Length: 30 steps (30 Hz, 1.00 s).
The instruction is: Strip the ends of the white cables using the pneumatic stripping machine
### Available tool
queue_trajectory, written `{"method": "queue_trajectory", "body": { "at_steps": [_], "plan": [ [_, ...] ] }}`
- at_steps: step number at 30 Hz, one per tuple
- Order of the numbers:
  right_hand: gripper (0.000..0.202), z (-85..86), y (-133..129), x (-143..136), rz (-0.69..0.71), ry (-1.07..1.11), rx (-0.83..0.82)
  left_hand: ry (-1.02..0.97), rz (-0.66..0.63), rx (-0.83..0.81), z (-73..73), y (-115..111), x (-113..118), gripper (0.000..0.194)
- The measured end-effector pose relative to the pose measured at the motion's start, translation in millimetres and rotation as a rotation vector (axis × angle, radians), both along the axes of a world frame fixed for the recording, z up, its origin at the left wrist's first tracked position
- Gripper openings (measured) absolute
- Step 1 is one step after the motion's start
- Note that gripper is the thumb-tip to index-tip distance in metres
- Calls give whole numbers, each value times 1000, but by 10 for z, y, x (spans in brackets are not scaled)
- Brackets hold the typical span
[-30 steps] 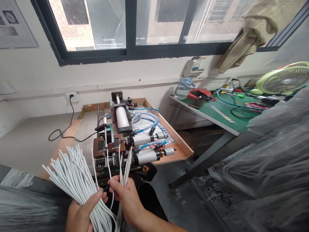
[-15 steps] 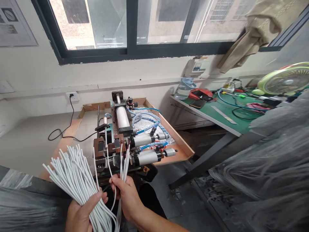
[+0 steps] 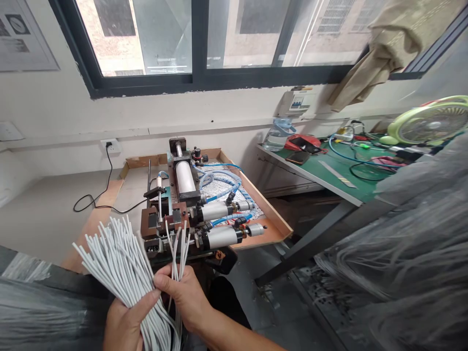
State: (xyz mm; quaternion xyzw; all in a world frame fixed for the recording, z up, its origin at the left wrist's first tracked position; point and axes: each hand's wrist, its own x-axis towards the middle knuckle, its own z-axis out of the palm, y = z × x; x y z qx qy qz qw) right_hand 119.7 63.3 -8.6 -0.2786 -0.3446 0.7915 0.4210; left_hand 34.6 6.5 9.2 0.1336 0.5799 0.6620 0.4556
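A thick bundle of white cables (image 3: 119,261) fans up and to the left out of my left hand (image 3: 126,317), which is closed around it. My right hand (image 3: 188,295) is wrapped round a smaller group of white cables (image 3: 178,251) that point upward. Its thumb and forefinger pinch close to my left thumb, at the right edge of the large bundle; what sits between those tips is hard to make out. Just beyond the cable ends stands a pneumatic machine (image 3: 186,179) with silver cylinders and brown jaw blocks.
A shallow wooden tray (image 3: 270,219) surrounds the machine, with blue air hoses (image 3: 234,183) inside. To the right, a green-topped table (image 3: 325,170) carries a water jug (image 3: 278,134), a phone (image 3: 298,157) and a fan (image 3: 431,124). Plastic-wrapped cables (image 3: 395,263) lie at far right.
My right hand has moved left and slightly down, away from the machine, until it meets my left hand. The cable that reached into the machine's jaws is out of them.
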Motion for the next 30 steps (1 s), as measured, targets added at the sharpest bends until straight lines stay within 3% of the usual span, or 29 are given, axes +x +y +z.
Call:
{"method": "queue_trajectory", "body": {
  "at_steps": [7,14,19,22,24,30],
  "plan": [
    [15,-61,-62,80,-130,-61,-30,-34,1,-86,-66,-35,-60,28],
    [17,22,21,58,-166,-71,-150,29,9,-57,-87,-53,-88,30],
    [14,26,49,36,-60,4,-215,76,40,-14,-85,-57,-72,29],
    [17,41,21,22,142,77,-166,90,23,6,-91,-57,-66,29],
    [18,57,-8,17,171,79,-104,84,-19,24,-88,-56,-64,30],
    [19,34,-24,15,-142,14,-64,72,-21,-4,-80,-37,-83,26]
  ]
}}
